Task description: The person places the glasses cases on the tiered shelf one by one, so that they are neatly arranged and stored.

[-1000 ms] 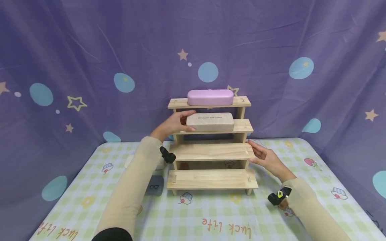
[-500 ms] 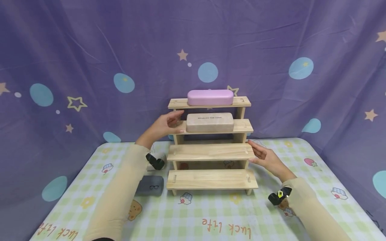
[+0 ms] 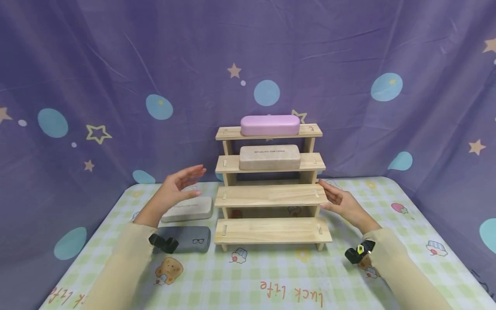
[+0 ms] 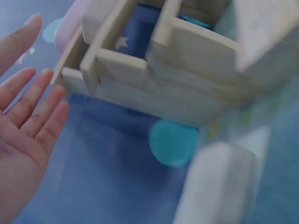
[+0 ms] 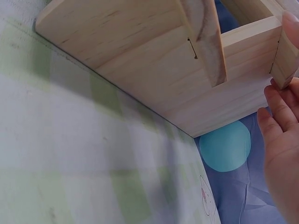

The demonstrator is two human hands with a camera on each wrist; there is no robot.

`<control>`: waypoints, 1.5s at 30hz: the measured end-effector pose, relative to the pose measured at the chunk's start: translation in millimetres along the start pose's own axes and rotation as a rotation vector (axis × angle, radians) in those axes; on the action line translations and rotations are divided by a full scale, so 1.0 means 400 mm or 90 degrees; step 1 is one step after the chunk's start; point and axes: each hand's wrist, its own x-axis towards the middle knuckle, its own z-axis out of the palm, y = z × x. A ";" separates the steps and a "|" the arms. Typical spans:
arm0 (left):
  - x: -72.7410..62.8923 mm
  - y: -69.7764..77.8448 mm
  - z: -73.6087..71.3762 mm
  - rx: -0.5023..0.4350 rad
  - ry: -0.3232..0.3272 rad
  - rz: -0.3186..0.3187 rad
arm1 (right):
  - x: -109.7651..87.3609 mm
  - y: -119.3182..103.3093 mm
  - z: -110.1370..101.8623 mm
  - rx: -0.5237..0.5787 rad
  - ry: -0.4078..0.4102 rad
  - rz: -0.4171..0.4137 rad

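Observation:
A stepped wooden shelf [image 3: 271, 196] stands on the table. Its top tier bears a pink glasses case [image 3: 270, 125]; one tier lower lies a beige case [image 3: 269, 157] with printed lettering. Off the shelf's left side, my left hand [image 3: 172, 189] hovers with fingers extended, holding nothing. Below and behind that hand lie a whitish case [image 3: 193, 209] and a grey glasses case [image 3: 190, 239] with a spectacles mark, the latter partly hidden by the wrist camera. My right hand [image 3: 346, 209] holds the right end of the second-lowest tier between thumb and fingers [image 5: 278, 109].
A checked tablecloth [image 3: 271, 275] covers the table. Behind it hangs a purple curtain [image 3: 193, 51] with stars and blue spots. Bare boards make up the two lower tiers.
My left hand has let go of the beige case and drawn back left and down, uncovering the whitish and grey cases. The beige case stays on its tier; my right hand keeps its place.

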 end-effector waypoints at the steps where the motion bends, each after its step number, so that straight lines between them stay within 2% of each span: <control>1: -0.020 -0.011 -0.003 -0.004 0.000 0.006 | 0.000 0.000 0.001 0.000 0.000 -0.001; 5: -0.104 -0.058 -0.006 -0.016 0.014 0.018 | -0.001 0.003 0.007 0.008 0.001 -0.010; 12: -0.236 -0.118 0.001 -0.040 0.070 -0.020 | 0.000 0.013 0.012 0.015 -0.004 -0.013; 16: -0.289 -0.147 -0.003 -0.031 0.109 -0.045 | 0.002 0.013 0.010 0.003 -0.006 -0.001; 19: -0.317 -0.168 -0.012 -0.004 0.123 -0.086 | 0.004 0.010 0.008 0.001 -0.004 0.005; 23: -0.345 -0.183 -0.033 0.029 0.117 -0.138 | 0.003 0.007 0.007 0.000 0.000 0.010; 27: -0.366 -0.198 -0.061 0.051 0.112 -0.158 | 0.001 0.007 0.007 0.002 -0.001 0.009; 30: -0.379 -0.213 -0.079 0.055 0.106 -0.154 | 0.001 0.006 0.007 0.003 -0.002 0.001; 33: -0.387 -0.220 -0.091 0.031 0.084 -0.142 | 0.003 0.003 0.008 0.002 -0.004 -0.008; 40: -0.392 -0.234 -0.097 -0.068 -0.028 -0.110 | 0.001 -0.002 0.005 0.002 0.002 -0.013; 42: -0.391 -0.239 -0.096 -0.062 -0.047 -0.113 | 0.001 -0.003 0.004 0.006 0.000 -0.014; 45: -0.388 -0.244 -0.092 -0.042 -0.047 -0.135 | 0.001 -0.003 0.003 0.012 0.001 -0.016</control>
